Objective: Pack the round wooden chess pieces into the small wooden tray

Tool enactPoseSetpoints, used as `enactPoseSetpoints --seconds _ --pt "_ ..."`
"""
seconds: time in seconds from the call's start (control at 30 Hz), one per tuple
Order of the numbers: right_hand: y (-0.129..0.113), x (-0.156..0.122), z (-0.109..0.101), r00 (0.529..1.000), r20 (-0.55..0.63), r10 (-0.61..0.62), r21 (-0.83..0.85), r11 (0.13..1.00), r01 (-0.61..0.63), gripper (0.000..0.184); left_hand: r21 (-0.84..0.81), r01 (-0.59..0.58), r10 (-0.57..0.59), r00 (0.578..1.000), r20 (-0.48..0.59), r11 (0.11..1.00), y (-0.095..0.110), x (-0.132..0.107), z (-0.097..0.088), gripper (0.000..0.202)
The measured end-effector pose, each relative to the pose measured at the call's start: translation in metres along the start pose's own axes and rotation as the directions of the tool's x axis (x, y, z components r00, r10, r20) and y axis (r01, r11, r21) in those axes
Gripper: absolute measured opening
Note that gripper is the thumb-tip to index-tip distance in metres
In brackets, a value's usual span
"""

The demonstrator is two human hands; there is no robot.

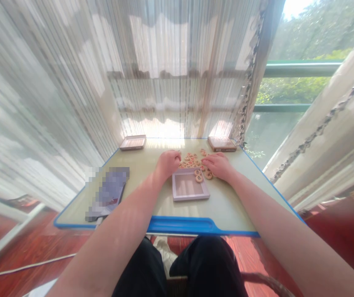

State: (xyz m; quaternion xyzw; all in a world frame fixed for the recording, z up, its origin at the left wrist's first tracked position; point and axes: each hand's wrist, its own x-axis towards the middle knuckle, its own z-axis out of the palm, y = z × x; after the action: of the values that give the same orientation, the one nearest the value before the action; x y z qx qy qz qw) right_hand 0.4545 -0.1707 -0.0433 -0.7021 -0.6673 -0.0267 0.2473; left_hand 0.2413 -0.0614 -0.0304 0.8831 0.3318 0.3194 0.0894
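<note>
Round wooden Chinese chess pieces (191,158) lie in a loose heap on the cream table (146,181), between my two hands. My left hand (168,162) rests at the heap's left edge with its fingers curled in. Whatever those fingers hold, if anything, is hidden. On the right, my right hand (218,164) lies palm down, its fingers stretched over the heap's edge and touching pieces. In front of the heap stands a shallow pale box tray (186,186), with two chess pieces (198,176) at its back right corner. Another piece (208,175) lies just right of the tray.
A phone or tablet (110,192), partly pixelated, lies at the left with a cable plugged in. At the back left is a shallow box half (132,142); a brown box (222,143) sits at the back right. Sheer curtains (177,62) hang behind the table.
</note>
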Motion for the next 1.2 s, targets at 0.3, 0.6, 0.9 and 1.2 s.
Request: enactPoseSetpoints --seconds 0.3,0.6,0.9,1.2 --pt "0.0 0.004 0.0 0.994 -0.017 0.108 -0.043 0.993 -0.109 0.028 -0.019 -0.056 0.058 0.993 0.1 0.998 0.012 -0.004 -0.003 0.027" --pt "-0.007 0.002 -0.008 0.984 0.022 0.179 -0.072 0.981 -0.177 0.029 -0.026 -0.128 0.131 0.97 0.205 0.991 0.019 -0.008 -0.008 0.022" --pt "-0.011 0.001 -0.01 0.985 -0.16 0.068 0.039 0.997 -0.063 0.027 0.007 -0.214 0.208 0.957 0.203 0.977 0.017 -0.01 -0.005 0.014" --pt "-0.037 -0.011 -0.008 0.971 -0.042 -0.234 0.171 0.956 0.238 0.019 -0.018 -0.275 0.273 0.94 0.206 0.961 0.018 -0.009 -0.003 0.022"
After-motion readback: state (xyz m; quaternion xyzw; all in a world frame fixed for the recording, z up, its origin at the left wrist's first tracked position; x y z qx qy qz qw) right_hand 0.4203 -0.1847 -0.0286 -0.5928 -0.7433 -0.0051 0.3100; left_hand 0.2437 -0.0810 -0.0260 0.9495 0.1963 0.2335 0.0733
